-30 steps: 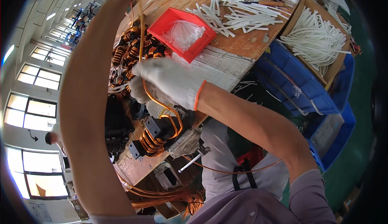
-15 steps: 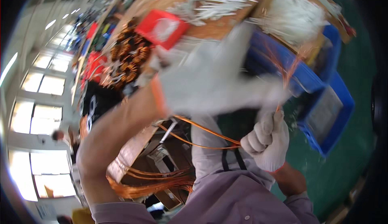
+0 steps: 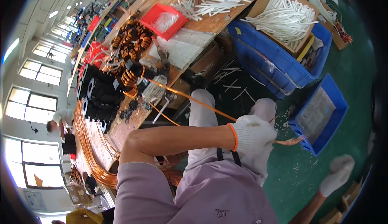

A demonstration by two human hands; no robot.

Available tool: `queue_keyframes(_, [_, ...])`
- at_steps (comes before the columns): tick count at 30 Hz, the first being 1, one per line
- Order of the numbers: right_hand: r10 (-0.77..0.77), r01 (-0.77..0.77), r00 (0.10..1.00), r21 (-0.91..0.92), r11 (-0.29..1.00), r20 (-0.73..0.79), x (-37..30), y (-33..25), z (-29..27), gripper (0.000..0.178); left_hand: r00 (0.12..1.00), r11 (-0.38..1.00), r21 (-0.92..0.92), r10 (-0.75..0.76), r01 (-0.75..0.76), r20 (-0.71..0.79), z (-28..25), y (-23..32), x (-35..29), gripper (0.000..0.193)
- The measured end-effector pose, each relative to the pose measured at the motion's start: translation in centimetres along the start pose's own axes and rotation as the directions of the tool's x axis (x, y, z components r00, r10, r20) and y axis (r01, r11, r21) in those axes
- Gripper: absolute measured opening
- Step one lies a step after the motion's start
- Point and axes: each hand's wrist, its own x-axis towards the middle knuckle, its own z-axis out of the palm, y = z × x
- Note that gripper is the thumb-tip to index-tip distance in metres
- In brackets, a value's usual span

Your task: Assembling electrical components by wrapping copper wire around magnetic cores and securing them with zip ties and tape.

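My left hand [image 3: 254, 134], in a white knit glove with an orange cuff, is closed around a bundle of copper wire [image 3: 190, 98] in front of my lap. The wire stretches from a wound copper coil [image 3: 129, 78] at the bench edge to my fist. Past the fist, its loose, fine ends [image 3: 289, 141] stick out to the right. Off at the lower right is my right hand [image 3: 338, 173], also gloved, well apart from the wire. Motion smears its fingers, so their pose is unclear.
On the wooden bench [image 3: 202, 30] lie several copper coils [image 3: 131, 42], a red tray [image 3: 163, 22] and white tubes [image 3: 222, 2]. A blue crate [image 3: 262, 62] carries a box of white tubes [image 3: 283, 20]. A smaller blue bin [image 3: 319, 111] stands on the green floor. Long copper wires [image 3: 91, 155] hang at left.
My left hand has come down from above the wires and now grips them. The right hand, which held the wires before, has let go and swung out to the lower right.
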Motion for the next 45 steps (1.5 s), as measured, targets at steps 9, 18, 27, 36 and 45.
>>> queue_keyframes(9, [-0.302,0.695,0.373,-0.049,0.718,0.877,-6.9,0.8,13.1,0.017,0.989,0.984,-0.106,0.143,-0.140,0.025,-0.1,1.6,0.4,0.017])
queue_keyframes(18, [-0.054,0.548,0.680,-0.458,0.700,0.731,-7.3,15.4,0.0,0.011,0.965,0.954,-0.205,0.180,-0.218,-0.189,5.1,0.3,1.7,0.025])
queue_keyframes(27, [-0.557,0.749,0.605,-0.170,0.640,0.569,7.6,5.3,24.7,0.007,0.895,0.931,0.282,0.317,-0.231,-0.314,8.2,-1.3,3.2,0.016])
queue_keyframes(36, [-0.540,0.889,0.457,-0.360,0.282,0.707,18.4,4.6,54.3,0.022,0.848,0.921,0.307,0.353,-0.240,-0.396,9.0,-1.7,4.3,0.009])
queue_keyframes(45, [-0.530,0.391,0.617,0.357,0.848,0.582,15.4,-0.5,46.3,0.009,0.858,0.933,0.072,0.354,-0.354,-0.373,8.7,-0.7,4.3,0.005])
